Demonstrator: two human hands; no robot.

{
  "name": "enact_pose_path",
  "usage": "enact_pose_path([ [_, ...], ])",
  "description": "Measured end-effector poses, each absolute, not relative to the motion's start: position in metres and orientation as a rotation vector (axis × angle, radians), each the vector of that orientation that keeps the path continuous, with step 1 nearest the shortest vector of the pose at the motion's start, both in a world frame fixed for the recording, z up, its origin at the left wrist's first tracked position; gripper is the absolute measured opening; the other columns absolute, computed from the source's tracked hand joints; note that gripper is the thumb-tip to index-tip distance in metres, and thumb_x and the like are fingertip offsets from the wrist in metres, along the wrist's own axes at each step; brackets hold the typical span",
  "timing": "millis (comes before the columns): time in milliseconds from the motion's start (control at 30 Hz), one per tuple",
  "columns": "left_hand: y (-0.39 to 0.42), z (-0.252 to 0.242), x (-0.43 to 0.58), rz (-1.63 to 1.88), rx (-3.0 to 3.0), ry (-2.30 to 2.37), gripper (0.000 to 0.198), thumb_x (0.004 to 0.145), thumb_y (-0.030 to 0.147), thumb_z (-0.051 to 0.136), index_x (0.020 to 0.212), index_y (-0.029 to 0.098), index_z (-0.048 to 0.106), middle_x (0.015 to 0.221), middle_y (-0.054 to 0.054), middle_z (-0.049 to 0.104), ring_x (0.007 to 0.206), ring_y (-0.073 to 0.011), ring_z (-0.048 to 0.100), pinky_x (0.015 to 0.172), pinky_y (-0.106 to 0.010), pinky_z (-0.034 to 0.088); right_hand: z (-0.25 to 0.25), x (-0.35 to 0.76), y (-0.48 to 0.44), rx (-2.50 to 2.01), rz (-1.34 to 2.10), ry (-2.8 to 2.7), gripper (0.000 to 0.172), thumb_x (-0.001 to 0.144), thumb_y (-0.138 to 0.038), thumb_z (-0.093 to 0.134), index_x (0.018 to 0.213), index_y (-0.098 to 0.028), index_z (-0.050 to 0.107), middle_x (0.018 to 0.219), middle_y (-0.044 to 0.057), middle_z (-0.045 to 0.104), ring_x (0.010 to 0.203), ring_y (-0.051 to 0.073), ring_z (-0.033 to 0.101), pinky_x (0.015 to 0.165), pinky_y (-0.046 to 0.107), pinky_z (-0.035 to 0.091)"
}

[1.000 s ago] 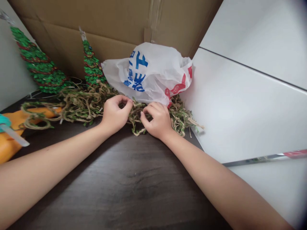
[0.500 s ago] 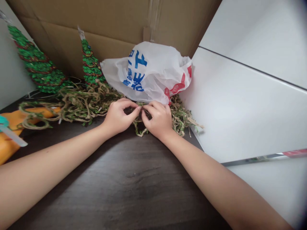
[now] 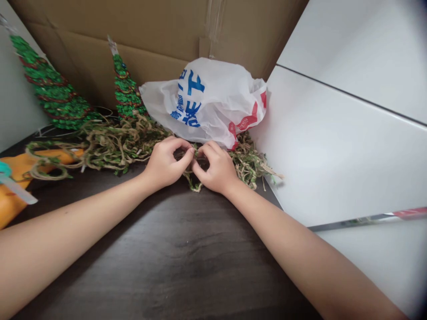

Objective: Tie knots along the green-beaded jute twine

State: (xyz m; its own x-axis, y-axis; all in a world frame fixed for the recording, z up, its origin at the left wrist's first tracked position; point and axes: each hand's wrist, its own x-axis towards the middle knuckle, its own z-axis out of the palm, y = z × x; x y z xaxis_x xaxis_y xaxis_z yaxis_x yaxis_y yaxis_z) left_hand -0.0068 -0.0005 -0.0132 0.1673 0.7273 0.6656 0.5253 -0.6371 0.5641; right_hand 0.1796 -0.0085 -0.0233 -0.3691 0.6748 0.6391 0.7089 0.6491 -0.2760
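A tangled heap of leafy twine garland [image 3: 120, 144], brown cord with small green leaves, stretches across the back of the dark tabletop. My left hand [image 3: 168, 162] pinches a bit of this garland between thumb and forefinger. Close against it, my right hand [image 3: 216, 166] is closed in a pinch on the same strand, the fingertips of both hands nearly meeting. A loose loop of the garland hangs below the fingertips. Behind the hands, a crumpled white plastic bag [image 3: 216, 98] with blue and red print lies on the heap.
Two small green Christmas trees [image 3: 60, 95] stand at the back left before a cardboard sheet [image 3: 133, 26]. An orange object [image 3: 13, 195] with a teal-and-clear piece on it sits at the left edge. White panels [image 3: 333, 146] border the dark table [image 3: 187, 262] on the right.
My right hand has shifted slightly left, closer to the left fingertips. More green of the strand now shows between the fingers. My left hand has barely moved.
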Motion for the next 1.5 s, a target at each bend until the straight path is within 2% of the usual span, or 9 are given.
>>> enact_pose_path([
  [233,-0.001,-0.012,-0.007,1.460,2.258,1.222,0.019,0.092,0.036,0.063,0.082,0.022,0.071,0.084,-0.006,0.078,0.083,-0.0239,0.071,0.085,-0.041,0.057,-0.025,0.179,-0.009,-1.145,-0.128,-2.154,0.024,0.108,-0.028,0.052,0.098,-0.021,0.072,0.109,0.009,0.076,0.099,0.023,0.070,0.088,0.040,0.049],
  [500,0.010,-0.017,-0.009,1.568,1.973,1.506,0.019,0.092,0.037,0.058,0.082,0.021,0.065,0.079,-0.004,0.073,0.073,-0.0192,0.064,0.074,-0.034,0.051,-0.026,0.180,-0.007,-1.001,-0.127,-1.930,0.025,0.104,-0.023,0.050,0.104,-0.021,0.075,0.107,0.010,0.076,0.099,0.023,0.071,0.090,0.039,0.055],
  [633,0.000,-0.013,-0.006,1.474,2.264,1.353,0.019,0.093,0.037,0.058,0.083,0.022,0.064,0.082,-0.005,0.074,0.082,-0.0231,0.067,0.081,-0.038,0.053,-0.027,0.181,-0.007,-1.125,-0.158,-1.942,0.038,0.095,-0.015,0.056,0.128,-0.021,0.074,0.129,0.013,0.074,0.117,0.029,0.070,0.100,0.044,0.055],
  [800,-0.003,-0.012,-0.004,1.363,2.398,1.378,0.017,0.094,0.034,0.058,0.086,0.023,0.068,0.084,-0.006,0.077,0.085,-0.0256,0.071,0.095,-0.046,0.051,-0.028,0.182,-0.006,-1.160,-0.170,-2.040,0.028,0.103,-0.020,0.058,0.119,-0.024,0.080,0.112,0.008,0.083,0.107,0.028,0.074,0.101,0.045,0.053],
  [1033,0.012,-0.018,-0.008,1.369,2.030,1.726,0.011,0.093,0.031,0.062,0.089,0.022,0.069,0.088,-0.006,0.080,0.089,-0.0296,0.074,0.102,-0.054,0.047,-0.030,0.186,-0.001,-1.002,0.006,-1.815,0.043,0.117,-0.039,0.035,0.113,-0.022,0.075,0.111,0.012,0.082,0.107,0.025,0.078,0.096,0.040,0.060],
  [1167,0.013,-0.021,-0.008,1.434,2.015,1.765,0.010,0.098,0.029,0.059,0.097,0.023,0.066,0.096,-0.008,0.080,0.100,-0.0328,0.076,0.107,-0.056,0.045,-0.032,0.187,-0.001,-0.934,0.003,-1.722,0.037,0.114,-0.029,0.033,0.132,-0.022,0.064,0.120,0.013,0.078,0.111,0.024,0.077,0.098,0.040,0.061],
  [1267,0.015,-0.024,-0.010,1.504,1.954,1.760,0.008,0.101,0.026,0.055,0.102,0.023,0.063,0.095,-0.006,0.079,0.098,-0.0302,0.075,0.108,-0.054,0.045,-0.030,0.187,-0.001,-0.889,-0.088,-1.723,0.038,0.110,-0.024,0.030,0.131,-0.024,0.061,0.120,0.013,0.073,0.112,0.024,0.074,0.101,0.043,0.059],
  [1400,0.019,-0.025,-0.011,1.424,1.883,1.848,0.005,0.099,0.023,0.056,0.099,0.023,0.061,0.100,-0.009,0.079,0.104,-0.0344,0.074,0.107,-0.056,0.043,-0.024,0.187,0.002,-0.892,-0.014,-1.564,0.035,0.116,-0.039,0.030,0.121,-0.023,0.062,0.107,0.012,0.070,0.103,0.025,0.071,0.095,0.044,0.058],
  [1500,0.014,-0.020,-0.008,1.258,1.955,1.910,0.007,0.101,0.022,0.054,0.101,0.022,0.062,0.103,-0.011,0.078,0.110,-0.0360,0.072,0.107,-0.056,0.041,-0.018,0.186,0.007,-0.881,0.165,-1.406,0.046,0.114,-0.059,0.035,0.119,-0.024,0.063,0.105,0.010,0.068,0.104,0.025,0.071,0.095,0.044,0.058],
])
